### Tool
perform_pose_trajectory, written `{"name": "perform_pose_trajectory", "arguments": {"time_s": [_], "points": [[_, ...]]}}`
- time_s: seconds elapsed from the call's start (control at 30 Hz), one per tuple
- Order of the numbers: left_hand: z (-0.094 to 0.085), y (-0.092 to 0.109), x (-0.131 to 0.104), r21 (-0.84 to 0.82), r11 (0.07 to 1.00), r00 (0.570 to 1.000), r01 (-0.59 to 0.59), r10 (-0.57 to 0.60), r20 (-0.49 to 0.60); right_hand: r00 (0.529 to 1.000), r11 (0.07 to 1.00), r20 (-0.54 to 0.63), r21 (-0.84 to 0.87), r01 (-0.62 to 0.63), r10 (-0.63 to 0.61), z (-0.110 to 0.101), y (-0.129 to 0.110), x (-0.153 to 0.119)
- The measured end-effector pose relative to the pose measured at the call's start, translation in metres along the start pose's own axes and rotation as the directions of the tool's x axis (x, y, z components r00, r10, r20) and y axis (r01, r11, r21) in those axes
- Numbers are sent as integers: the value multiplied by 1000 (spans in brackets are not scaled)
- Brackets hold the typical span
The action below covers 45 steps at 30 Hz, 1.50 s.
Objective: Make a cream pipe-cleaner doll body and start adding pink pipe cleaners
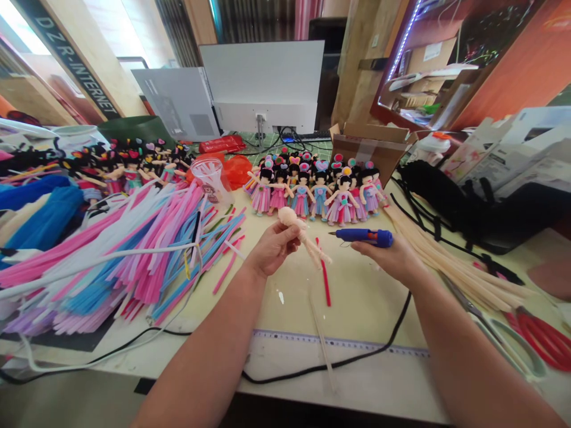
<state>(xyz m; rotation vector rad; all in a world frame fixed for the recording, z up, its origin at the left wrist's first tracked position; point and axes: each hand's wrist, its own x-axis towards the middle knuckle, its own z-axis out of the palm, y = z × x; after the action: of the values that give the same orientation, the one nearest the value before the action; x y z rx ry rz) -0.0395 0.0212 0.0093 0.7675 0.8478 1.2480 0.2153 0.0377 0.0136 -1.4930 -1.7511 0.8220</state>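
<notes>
Between the thumb and fingers of my left hand is a cream doll body with a round head and thin legs slanting down to the right. My right hand is wrapped round a blue glue gun. Its nozzle points left toward the doll body, with a gap between them. Below, a red pipe cleaner lies on the pale mat, and a thin clear glue stick crosses the ruler strip. Behind my hands stand several finished dolls in pink, purple and blue skirts.
Bundles of coloured pipe cleaners cover the left side, with more dolls behind. A plastic cup and cardboard box stand farther back. At right lie cream pipe cleaners and scissors. A black cord runs along the front.
</notes>
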Motion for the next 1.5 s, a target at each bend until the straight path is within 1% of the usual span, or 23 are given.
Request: {"name": "perform_pose_trajectory", "arguments": {"time_s": [0.13, 0.23, 0.3, 0.33, 0.37, 0.43, 0.47, 0.5, 0.53, 0.57, 0.6, 0.63, 0.67, 0.7, 0.77, 0.87, 0.97, 1.1, 1.23, 1.33, 1.4, 1.43, 1.5], "points": [[-3, 0, 2, -13, 1000, 999, -1, 0, -50, 978, 982, -149, -104, -159, 143, -4, 29, 16], [-4, 2, 3, -35, 999, 995, -2, -2, -100, 975, 969, -140, -153, -195, 174, -12, 41, 23], [-5, 3, 3, -53, 999, 992, -9, 2, -124, 978, 975, -150, -150, -165, 142, -22, 37, 23], [-6, 3, 3, -62, 998, 991, -13, 5, -133, 974, 982, -200, -136, -131, 102, -28, 32, 20], [-6, 4, 4, -71, 997, 990, -18, 8, -142, 959, 989, -279, -121, -86, 49, -34, 24, 17], [-8, 4, 5, -95, 995, 986, -26, 9, -168, 897, 993, -438, -118, 10, -61, -41, 6, 8], [-8, 4, 6, -109, 994, 983, -29, 9, -184, 887, 991, -451, -124, 48, -99, -41, -3, 4], [-9, 4, 7, -124, 992, 980, -33, 8, -198, 910, 990, -398, -118, 73, -114, -37, -11, 1], [-9, 4, 8, -138, 990, 977, -39, 9, -211, 949, 990, -292, -107, 94, -122, -30, -18, -2], [-10, 4, 9, -150, 988, 975, -44, 10, -221, 980, 988, -147, -100, 120, -134, -19, -23, -4], [-10, 4, 9, -158, 986, 973, -50, 13, -229, 990, 984, 5, -104, 143, -143, -7, -27, -5], [-11, 4, 10, -162, 985, 972, -55, 16, -235, 984, 980, 114, -132, 149, -134, 7, -30, -5], [-11, 5, 10, -164, 985, 971, -59, 18, -240, 972, 970, 209, -190, 151, -110, 20, -32, -4], [-11, 5, 10, -167, 984, 970, -61, 19, -244, 961, 953, 267, -266, 144, -71, 33, -34, -2], [-12, 6, 10, -180, 982, 969, -61, 15, -247, 956, 897, 291, -430, 105, 28, 53, -38, 2], [-11, 7, 9, -209, 976, 969, -66, 13, -247, 953, 812, 265, -582, 40, 143, 68, -45, 11], [-10, 8, 8, -215, 974, 970, -73, 19, -241, 948, 795, 257, -606, 5, 190, 76, -52, 16], [-8, 9, 7, -212, 974, 971, -83, 31, -239, 944, 830, 251, -556, -41, 215, 79, -56, 15], [-9, 10, 6, -186, 979, 969, -87, 39, -246, 931, 898, 287, -431, -87, 228, 65, -57, 6], [-10, 10, 7, -149, 985, 971, -88, 52, -235, 909, 980, 370, -130, -154, 192, 42, -57, 0], [-12, 9, 7, -122, 988, 975, -92, 64, -214, 905, 970, 395, 111, -217, 157, 26, -57, -3], [-12, 9, 8, -106, 990, 976, -93, 70, -204, 909, 954, 391, 190, -231, 142, 19, -57, -4], [-13, 8, 8, -69, 994, 982, -85, 72, -177, 927, 949, 360, 241, -202, 105, 7, -57, -5]]}}
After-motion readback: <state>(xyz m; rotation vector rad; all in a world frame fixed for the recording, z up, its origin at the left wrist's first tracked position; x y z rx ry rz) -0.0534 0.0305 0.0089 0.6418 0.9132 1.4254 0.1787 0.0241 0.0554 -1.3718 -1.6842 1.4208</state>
